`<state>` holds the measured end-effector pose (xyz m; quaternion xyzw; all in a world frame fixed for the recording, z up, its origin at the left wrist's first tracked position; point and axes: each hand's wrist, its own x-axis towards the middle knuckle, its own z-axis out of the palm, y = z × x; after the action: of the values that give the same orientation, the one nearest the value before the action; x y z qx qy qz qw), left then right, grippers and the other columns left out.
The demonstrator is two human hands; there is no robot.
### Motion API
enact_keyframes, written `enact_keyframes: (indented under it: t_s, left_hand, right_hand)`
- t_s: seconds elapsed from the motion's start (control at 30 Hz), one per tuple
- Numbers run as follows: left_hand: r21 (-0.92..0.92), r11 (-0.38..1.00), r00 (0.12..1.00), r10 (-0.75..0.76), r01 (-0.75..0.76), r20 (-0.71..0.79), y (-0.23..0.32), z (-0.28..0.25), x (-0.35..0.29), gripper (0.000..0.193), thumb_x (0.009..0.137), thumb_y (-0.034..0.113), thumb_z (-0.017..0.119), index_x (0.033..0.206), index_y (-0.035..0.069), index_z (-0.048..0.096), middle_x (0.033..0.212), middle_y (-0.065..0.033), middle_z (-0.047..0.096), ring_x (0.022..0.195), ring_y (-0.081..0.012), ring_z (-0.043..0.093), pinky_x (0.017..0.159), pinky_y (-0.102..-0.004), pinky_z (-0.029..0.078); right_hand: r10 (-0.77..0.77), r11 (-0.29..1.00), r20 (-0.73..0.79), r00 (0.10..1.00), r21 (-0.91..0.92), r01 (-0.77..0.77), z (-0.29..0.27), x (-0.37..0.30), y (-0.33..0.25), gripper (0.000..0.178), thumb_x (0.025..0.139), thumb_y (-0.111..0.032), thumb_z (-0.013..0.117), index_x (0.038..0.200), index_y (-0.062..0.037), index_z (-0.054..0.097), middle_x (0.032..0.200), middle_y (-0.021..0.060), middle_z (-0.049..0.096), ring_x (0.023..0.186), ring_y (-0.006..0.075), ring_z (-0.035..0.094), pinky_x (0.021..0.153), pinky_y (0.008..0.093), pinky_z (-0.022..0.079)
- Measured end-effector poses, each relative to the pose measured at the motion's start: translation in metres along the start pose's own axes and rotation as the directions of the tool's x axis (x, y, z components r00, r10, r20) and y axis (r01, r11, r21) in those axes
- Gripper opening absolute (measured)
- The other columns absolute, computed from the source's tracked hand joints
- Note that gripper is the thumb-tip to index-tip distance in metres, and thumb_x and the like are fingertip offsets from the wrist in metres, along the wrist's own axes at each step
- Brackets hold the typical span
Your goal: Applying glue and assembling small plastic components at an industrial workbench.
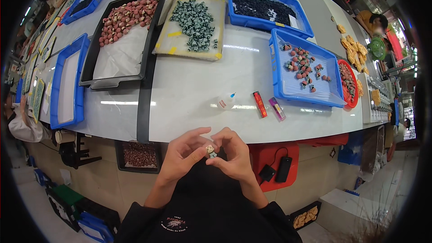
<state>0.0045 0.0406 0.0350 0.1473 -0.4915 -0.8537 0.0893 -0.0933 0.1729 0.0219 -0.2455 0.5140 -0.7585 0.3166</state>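
I am holding a tiny figurine [210,151] low in the middle of the frame, pinching it between the fingertips of both hands: my left hand [182,157] is closing on it from the left with thumb and forefinger, and my right hand [233,153] is gripping it from the right, so the piece is sitting just between the two sets of fingertips, in front of my dark lap. Just above my hands, the white table [189,94] is running across the frame, and a small glue bottle [226,101] is lying on it near its front edge. Right of that, a red lighter [259,104] and a purple lighter [276,109] are lying side by side. Farther up and right, a blue tray [310,96] is holding scattered small figures; in the upper middle, a pale tray [180,49] is carrying greenish pieces, and a black tray [117,81] at upper left is carrying reddish ones.
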Motion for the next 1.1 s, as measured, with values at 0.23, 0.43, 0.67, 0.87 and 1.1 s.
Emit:
enact_keyframes:
  t_s: [0.23, 0.43, 0.67, 0.87, 1.1]
  left_hand:
    - [-0.031, 1.000, 0.999, -0.001, 0.003, 0.040, -0.002, -0.003, 0.000, 0.019, 0.088, 0.003, 0.065, 0.099, 0.001, 0.050, 0.094, -0.0136, 0.066, 0.091, -0.0166, 0.065, 0.080, -0.0274, 0.051]
    - [-0.090, 0.996, 0.987, 0.015, -0.001, 0.157, -0.007, 0.001, 0.005, 0.021, 0.087, 0.004, 0.066, 0.099, 0.001, 0.049, 0.096, -0.0121, 0.065, 0.091, -0.0139, 0.063, 0.079, -0.0259, 0.051]
    - [0.064, 0.993, 0.975, -0.106, 0.096, 0.196, -0.015, 0.000, 0.019, 0.024, 0.089, 0.005, 0.063, 0.108, 0.001, 0.049, 0.098, -0.0110, 0.065, 0.091, -0.0137, 0.062, 0.081, -0.0260, 0.050]
    - [0.389, 0.916, 0.980, -0.155, 0.096, 0.123, 0.000, -0.003, 0.032, 0.030, 0.093, 0.001, 0.052, 0.122, 0.000, 0.047, 0.103, -0.0128, 0.065, 0.098, -0.0173, 0.062, 0.088, -0.0292, 0.050]
    - [0.768, 0.619, 0.871, 0.457, -0.167, -0.179, 0.049, -0.095, 0.048, 0.018, 0.093, 0.004, 0.053, 0.109, -0.002, 0.057, 0.102, -0.0070, 0.065, 0.092, -0.0133, 0.062, 0.082, -0.0268, 0.049]
  right_hand:
    - [0.006, 0.989, 0.189, 0.982, -0.145, 0.022, -0.008, -0.002, -0.006, 0.044, 0.074, -0.017, 0.081, 0.110, 0.0009, 0.064, 0.086, 0.0018, 0.047, 0.077, 0.0098, 0.045, 0.066, 0.0219, 0.036]
    - [-0.019, 0.999, 0.092, 0.996, -0.049, 0.023, -0.010, -0.016, -0.004, 0.044, 0.074, -0.017, 0.081, 0.109, 0.0035, 0.064, 0.087, 0.0016, 0.048, 0.077, 0.0094, 0.045, 0.065, 0.0210, 0.036]
    - [0.039, 0.995, 0.079, 0.996, -0.100, -0.031, -0.032, -0.014, 0.007, 0.037, 0.081, -0.010, 0.073, 0.115, 0.0017, 0.062, 0.086, 0.0001, 0.050, 0.076, 0.0077, 0.045, 0.066, 0.0195, 0.037]
    - [-0.299, 0.872, -0.505, 0.810, -0.488, 0.018, -0.102, 0.034, -0.025, 0.043, 0.088, -0.010, 0.064, 0.127, 0.0051, 0.052, 0.092, 0.0024, 0.055, 0.073, 0.0081, 0.047, 0.062, 0.0204, 0.040]
    - [-0.577, 0.444, -0.472, 0.667, -0.866, -0.230, -0.122, 0.048, -0.030, 0.039, 0.083, -0.004, 0.063, 0.120, 0.0022, 0.056, 0.090, 0.0080, 0.051, 0.073, 0.0185, 0.047, 0.065, 0.0311, 0.042]
